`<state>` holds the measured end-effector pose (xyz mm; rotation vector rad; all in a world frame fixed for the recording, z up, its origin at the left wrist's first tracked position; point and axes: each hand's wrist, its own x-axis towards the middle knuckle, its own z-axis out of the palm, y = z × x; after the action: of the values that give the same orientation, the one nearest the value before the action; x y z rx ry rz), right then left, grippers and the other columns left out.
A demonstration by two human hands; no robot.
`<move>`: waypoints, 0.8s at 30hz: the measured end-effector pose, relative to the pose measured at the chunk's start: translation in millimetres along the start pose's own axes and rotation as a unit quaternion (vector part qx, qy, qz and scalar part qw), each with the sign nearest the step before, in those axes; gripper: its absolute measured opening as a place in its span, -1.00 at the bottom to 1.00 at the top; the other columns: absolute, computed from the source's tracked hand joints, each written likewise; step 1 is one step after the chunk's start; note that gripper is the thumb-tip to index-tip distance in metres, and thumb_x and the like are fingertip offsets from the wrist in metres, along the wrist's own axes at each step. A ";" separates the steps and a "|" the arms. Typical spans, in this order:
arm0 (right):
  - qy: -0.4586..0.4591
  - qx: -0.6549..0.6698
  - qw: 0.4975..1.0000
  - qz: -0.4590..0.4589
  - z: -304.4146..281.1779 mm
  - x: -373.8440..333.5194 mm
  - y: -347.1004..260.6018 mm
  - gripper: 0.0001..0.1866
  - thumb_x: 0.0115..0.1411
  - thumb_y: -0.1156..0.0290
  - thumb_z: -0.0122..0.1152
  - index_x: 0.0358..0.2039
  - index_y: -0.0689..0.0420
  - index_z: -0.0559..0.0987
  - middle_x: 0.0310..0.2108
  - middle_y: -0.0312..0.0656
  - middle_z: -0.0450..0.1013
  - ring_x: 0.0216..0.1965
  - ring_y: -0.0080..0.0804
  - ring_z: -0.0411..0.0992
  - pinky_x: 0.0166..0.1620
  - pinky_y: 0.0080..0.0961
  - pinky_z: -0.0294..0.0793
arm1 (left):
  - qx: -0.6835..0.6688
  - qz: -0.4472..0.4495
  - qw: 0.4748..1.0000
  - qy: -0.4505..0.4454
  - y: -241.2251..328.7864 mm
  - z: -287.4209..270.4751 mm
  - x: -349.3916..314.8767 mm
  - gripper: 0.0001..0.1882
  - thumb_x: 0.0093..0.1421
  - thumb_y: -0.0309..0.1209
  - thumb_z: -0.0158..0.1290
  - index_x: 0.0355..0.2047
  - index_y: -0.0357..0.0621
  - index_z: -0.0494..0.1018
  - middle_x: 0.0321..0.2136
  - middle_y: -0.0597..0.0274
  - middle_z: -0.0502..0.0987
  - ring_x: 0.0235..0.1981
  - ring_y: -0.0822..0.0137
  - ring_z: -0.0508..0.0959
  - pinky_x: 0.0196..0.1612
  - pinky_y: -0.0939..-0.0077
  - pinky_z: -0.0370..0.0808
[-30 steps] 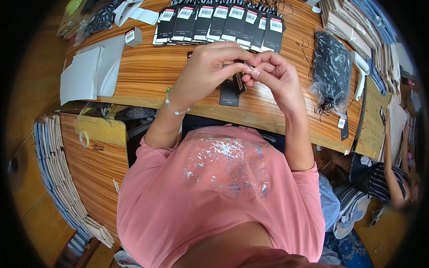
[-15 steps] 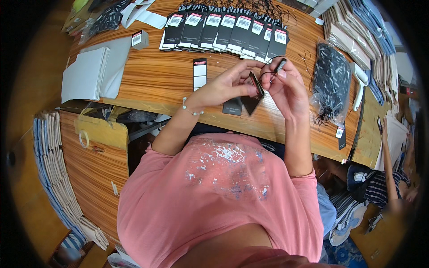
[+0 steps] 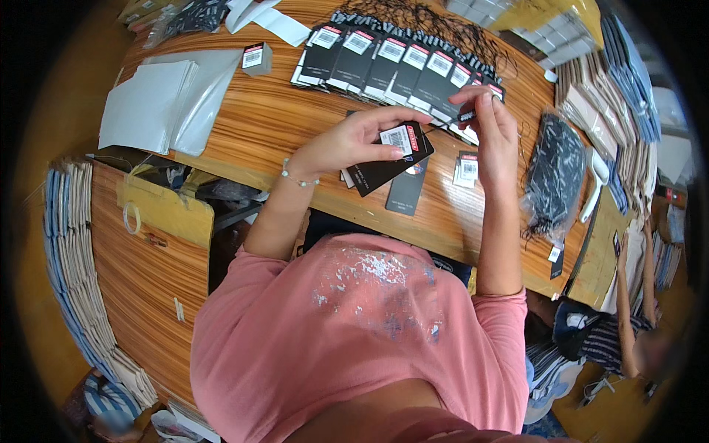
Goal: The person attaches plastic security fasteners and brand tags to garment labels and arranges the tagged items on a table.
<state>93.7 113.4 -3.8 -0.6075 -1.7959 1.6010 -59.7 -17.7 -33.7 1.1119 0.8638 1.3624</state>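
Note:
My left hand (image 3: 353, 142) is closed on a hang tag (image 3: 375, 176), a black card with a white barcode sticker and a red strip at its top. Off to the right, my right hand (image 3: 493, 133) pinches the dark plastic end of a string (image 3: 467, 116). That thin black string stretches between the hand and the tag's upper corner. Below them another black tag (image 3: 405, 193) lies flat on the table. Small barcode-stickered tags (image 3: 465, 170) rest just left of my right wrist. Behind my hands, a long row of overlapping black tags (image 3: 384, 66) fans out, strings bunched at the far side.
At the left are white paper sheets (image 3: 144, 107) and a small block of stickers (image 3: 257, 59). A clear bag of black strings (image 3: 550, 170) and a white handheld tool (image 3: 595, 181) lie right. Folded garments (image 3: 598, 111) are stacked beyond. Another person's arm (image 3: 626, 303) shows far right.
The tag in my left hand has turned from nearly edge-on to face up. My right hand has drawn away to the right with the string end, and the view has shifted slightly.

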 end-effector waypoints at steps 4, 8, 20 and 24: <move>-0.085 0.006 0.995 0.054 18.4 50.5 -8.7 -0.61 0.23 0.18 -0.19 -0.45 0.21 0.50 -0.61 -0.37 0.31 -0.56 -0.67 0.17 -0.43 -0.72 0.19 | -0.001 0.002 0.999 0.047 12.9 -36.9 -4.6 -0.55 0.00 -0.58 0.06 -0.08 -0.24 0.20 -0.22 0.30 0.35 -0.22 0.56 0.37 -0.17 0.71 0.33; -0.158 0.073 0.984 0.037 33.3 122.8 -2.8 -0.64 0.20 0.18 -0.12 -0.39 0.24 0.48 -0.56 -0.31 0.34 -0.51 -0.64 0.23 -0.42 -0.68 0.22 | 0.187 -0.001 0.971 0.151 28.8 -91.4 8.9 -0.57 -0.02 -0.54 0.11 -0.13 -0.16 0.24 -0.35 0.30 0.44 -0.34 0.57 0.43 -0.29 0.73 0.39; -0.097 0.076 0.983 0.137 66.7 249.0 59.5 -0.68 0.21 0.27 -0.18 -0.55 0.17 0.43 -0.69 -0.29 0.34 -0.73 -0.57 0.25 -0.66 -0.67 0.24 | 0.579 0.042 0.785 0.216 3.7 -164.3 61.9 -0.54 -0.19 -0.26 0.22 -0.21 0.01 0.42 -0.29 0.18 0.43 -0.21 0.23 0.35 -0.10 0.38 0.30; -0.102 0.078 0.974 0.185 68.4 277.0 96.0 -0.75 0.18 0.31 -0.12 -0.48 0.20 0.42 -0.63 -0.25 0.36 -0.66 -0.52 0.34 -0.63 -0.64 0.33 | 0.682 0.079 0.684 0.245 4.9 -154.5 55.2 -0.56 -0.12 -0.32 0.16 -0.17 -0.08 0.37 -0.23 0.18 0.37 -0.18 0.24 0.31 -0.11 0.46 0.30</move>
<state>-152.6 278.1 -56.9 -0.7598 -1.7515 2.1011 -204.7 52.1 -66.1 1.9480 2.4568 1.0065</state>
